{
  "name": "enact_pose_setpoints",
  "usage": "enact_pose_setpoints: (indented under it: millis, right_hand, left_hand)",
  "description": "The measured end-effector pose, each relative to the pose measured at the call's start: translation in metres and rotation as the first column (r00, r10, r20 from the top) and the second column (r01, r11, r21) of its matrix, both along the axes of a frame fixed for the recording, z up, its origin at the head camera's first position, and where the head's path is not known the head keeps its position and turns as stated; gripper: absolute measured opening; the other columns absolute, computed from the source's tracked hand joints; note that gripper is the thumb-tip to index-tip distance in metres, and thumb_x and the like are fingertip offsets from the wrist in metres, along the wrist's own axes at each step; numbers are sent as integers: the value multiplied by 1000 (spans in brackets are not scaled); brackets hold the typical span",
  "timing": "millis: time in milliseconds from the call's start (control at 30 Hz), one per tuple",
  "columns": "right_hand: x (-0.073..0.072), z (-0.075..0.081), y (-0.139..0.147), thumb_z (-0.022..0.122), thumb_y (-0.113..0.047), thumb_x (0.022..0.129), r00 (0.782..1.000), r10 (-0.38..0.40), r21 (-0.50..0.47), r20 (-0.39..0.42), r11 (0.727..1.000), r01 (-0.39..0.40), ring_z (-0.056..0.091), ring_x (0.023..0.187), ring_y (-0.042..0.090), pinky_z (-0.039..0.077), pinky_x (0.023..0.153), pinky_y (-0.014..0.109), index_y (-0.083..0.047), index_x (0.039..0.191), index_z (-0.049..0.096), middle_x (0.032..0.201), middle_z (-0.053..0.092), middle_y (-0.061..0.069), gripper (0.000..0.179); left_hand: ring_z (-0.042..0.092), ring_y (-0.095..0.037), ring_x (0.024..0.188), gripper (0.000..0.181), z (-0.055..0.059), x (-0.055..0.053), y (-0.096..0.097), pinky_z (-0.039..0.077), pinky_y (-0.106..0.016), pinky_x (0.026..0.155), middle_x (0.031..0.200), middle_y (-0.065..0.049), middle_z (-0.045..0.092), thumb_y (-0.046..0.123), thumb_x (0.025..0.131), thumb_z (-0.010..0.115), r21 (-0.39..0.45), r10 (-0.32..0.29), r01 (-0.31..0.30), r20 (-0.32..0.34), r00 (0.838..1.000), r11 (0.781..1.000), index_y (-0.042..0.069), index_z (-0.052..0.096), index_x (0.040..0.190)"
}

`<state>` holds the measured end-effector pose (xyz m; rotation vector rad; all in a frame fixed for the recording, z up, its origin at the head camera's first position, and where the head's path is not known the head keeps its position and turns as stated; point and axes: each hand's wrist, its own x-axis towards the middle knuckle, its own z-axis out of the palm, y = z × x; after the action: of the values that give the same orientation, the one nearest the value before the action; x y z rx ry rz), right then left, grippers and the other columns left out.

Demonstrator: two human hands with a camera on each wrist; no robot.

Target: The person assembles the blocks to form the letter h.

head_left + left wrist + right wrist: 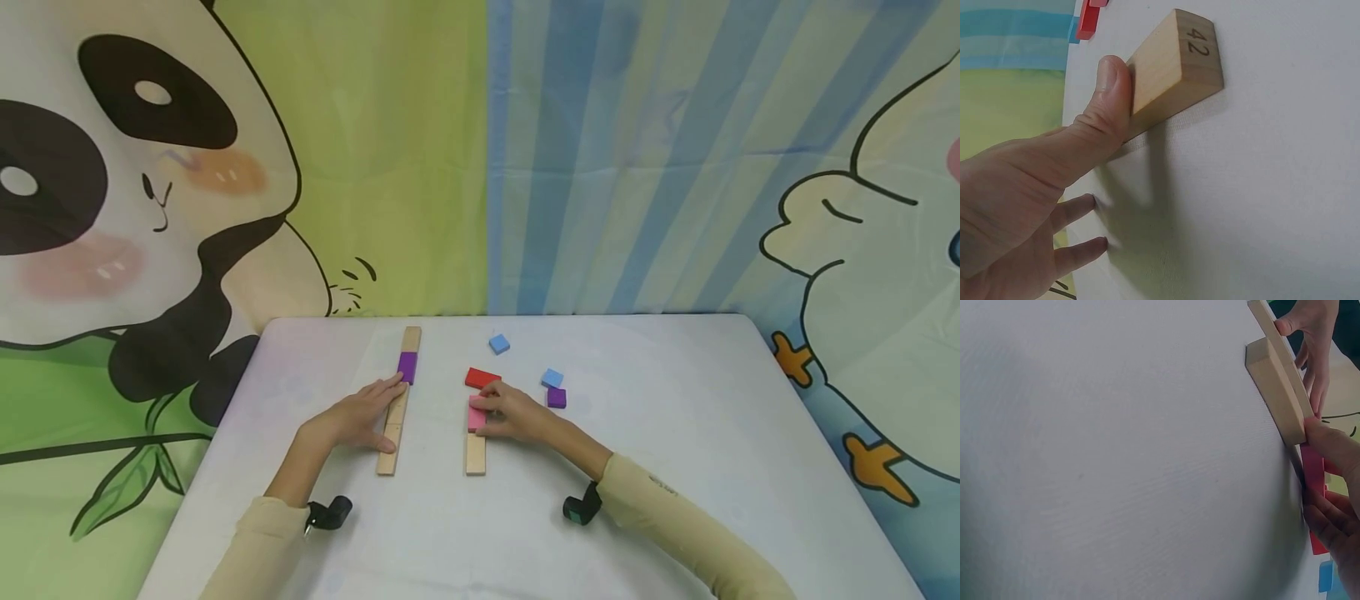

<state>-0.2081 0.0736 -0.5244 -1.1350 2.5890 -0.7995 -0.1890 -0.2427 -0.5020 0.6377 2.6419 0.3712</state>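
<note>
A row of plain wooden blocks with one purple block runs away from me on the left. Along it my left hand lies spread, the thumb touching the near wooden part and a fingertip by the purple block. The left wrist view shows that thumb against a wooden block marked "42". To the right, my right hand pinches a pink block between thumb and fingers. Its near end meets a wooden block. Just beyond the pink one lies a red block.
Two small blue blocks and a small purple block lie farther back and right on the white tabletop. A printed cloth backdrop stands behind the table. Black cameras are strapped to both wrists.
</note>
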Motion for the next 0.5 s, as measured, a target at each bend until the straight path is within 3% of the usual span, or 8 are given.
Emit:
enact_pose_setpoints:
  millis: [167, 500]
  right_hand:
    - [1, 3, -1, 68, -33, 82, 1000, 11, 20, -3, 1000, -11, 53, 98, 12, 52, 79, 19, -12, 128, 55, 120, 54, 6, 52]
    - [9, 2, -4, 63, -37, 85, 988, 37, 90, -151, 996, -24, 52, 111, 18, 50, 94, 30, -9, 129, 54, 127, 52, 11, 54]
  left_hand:
    - [17, -38, 140, 104, 3, 1, 0, 24, -57, 110, 155, -11, 12, 48, 67, 73, 10, -9, 8, 6, 1000, 1000, 10, 18, 147]
    - [17, -37, 141, 104, 3, 1, 0, 24, -56, 111, 156, -10, 12, 49, 68, 73, 3, -3, 3, 10, 1000, 1000, 10, 18, 147]
